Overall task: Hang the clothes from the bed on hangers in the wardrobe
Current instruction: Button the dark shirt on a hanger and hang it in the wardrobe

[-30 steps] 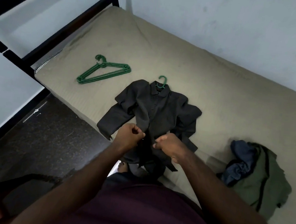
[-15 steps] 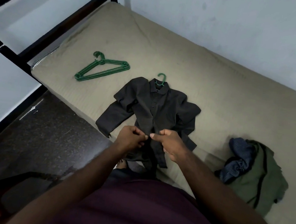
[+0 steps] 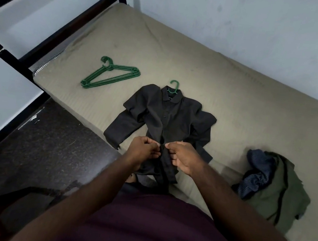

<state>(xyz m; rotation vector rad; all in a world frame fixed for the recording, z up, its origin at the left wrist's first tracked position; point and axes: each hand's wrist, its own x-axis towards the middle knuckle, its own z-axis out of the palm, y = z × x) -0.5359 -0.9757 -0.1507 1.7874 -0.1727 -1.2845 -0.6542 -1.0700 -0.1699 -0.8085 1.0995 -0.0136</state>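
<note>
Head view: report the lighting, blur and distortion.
Head view: soft, dim, even light with no glare. Head view: the black shirt reads nearly flat, its folds faint. Head view: the left hand and right hand pinching it look fairly sharp. Head view: wide-angle stretch lengthens the forearms.

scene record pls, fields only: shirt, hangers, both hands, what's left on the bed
shirt: black shirt front up on mattress, hem over the near edge
hanger in shirt: green hook sticks out at the collar
spare hangers: green stack on mattress, left of shirt, apart from it
left hand: pinches the shirt front low down
right hand: pinches the shirt front opposite, close to the left
remaining: blue striped garment and olive garment heaped at right
wardrobe: not in view
</note>
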